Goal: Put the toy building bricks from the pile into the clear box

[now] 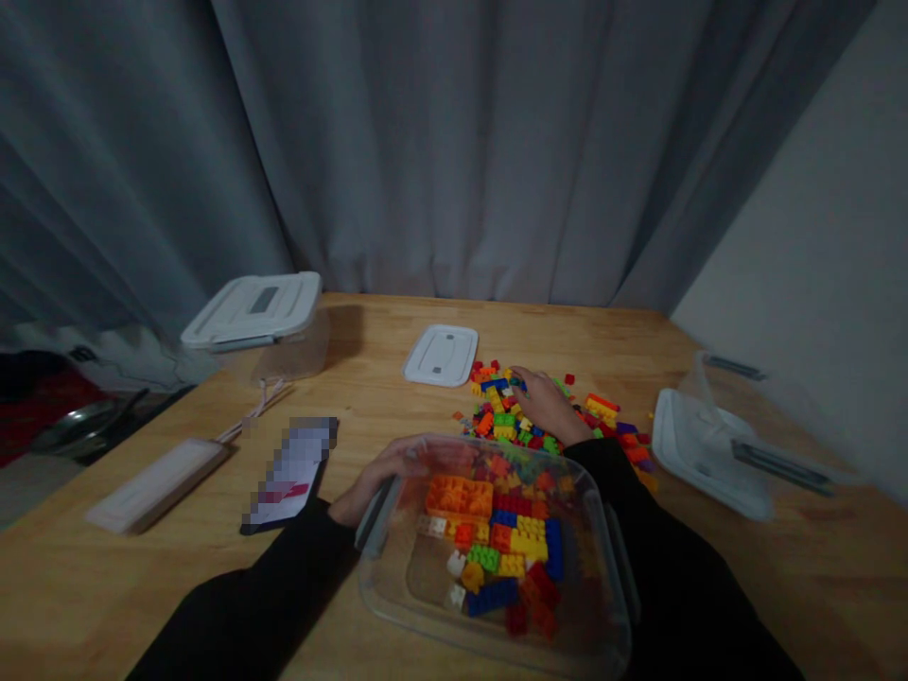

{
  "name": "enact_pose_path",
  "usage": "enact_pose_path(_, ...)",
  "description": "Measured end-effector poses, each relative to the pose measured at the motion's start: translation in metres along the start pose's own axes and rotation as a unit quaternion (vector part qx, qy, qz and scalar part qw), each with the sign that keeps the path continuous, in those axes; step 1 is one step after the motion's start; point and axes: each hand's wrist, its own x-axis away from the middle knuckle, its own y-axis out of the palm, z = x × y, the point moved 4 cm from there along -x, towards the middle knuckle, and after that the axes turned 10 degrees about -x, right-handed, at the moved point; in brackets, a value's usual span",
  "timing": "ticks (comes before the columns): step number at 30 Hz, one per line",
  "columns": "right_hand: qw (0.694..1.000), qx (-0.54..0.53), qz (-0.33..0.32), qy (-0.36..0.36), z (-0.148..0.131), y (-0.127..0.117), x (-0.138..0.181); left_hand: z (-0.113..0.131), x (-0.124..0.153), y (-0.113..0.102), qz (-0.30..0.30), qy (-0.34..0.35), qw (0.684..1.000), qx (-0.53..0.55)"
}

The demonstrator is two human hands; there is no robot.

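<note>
A clear plastic container (397,596) sits tilted in front of me with several colourful toy bricks (503,539) inside. My left hand (387,478) grips its far left rim, fingers curled over the edge. Beyond the container lies a pile of loose coloured bricks (602,416) on the wooden table (177,567). My right hand (546,402) rests palm down on that pile, fingers bent among the bricks; whether it holds one is hidden. Both arms wear black sleeves.
A white lid (441,355) lies behind the pile. A lidded clear box (255,317) stands at the back left. Another box with its lid (702,449) sits at the right. A phone (290,473) and a white power strip (156,482) lie at the left. Grey curtains hang behind.
</note>
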Motion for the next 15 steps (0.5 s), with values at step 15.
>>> enact_pose_path(15,0.998,-0.043,-0.016,0.037,0.005,0.006,0.0,-0.01,-0.001,-0.007,-0.02,0.015,1.0,0.015)
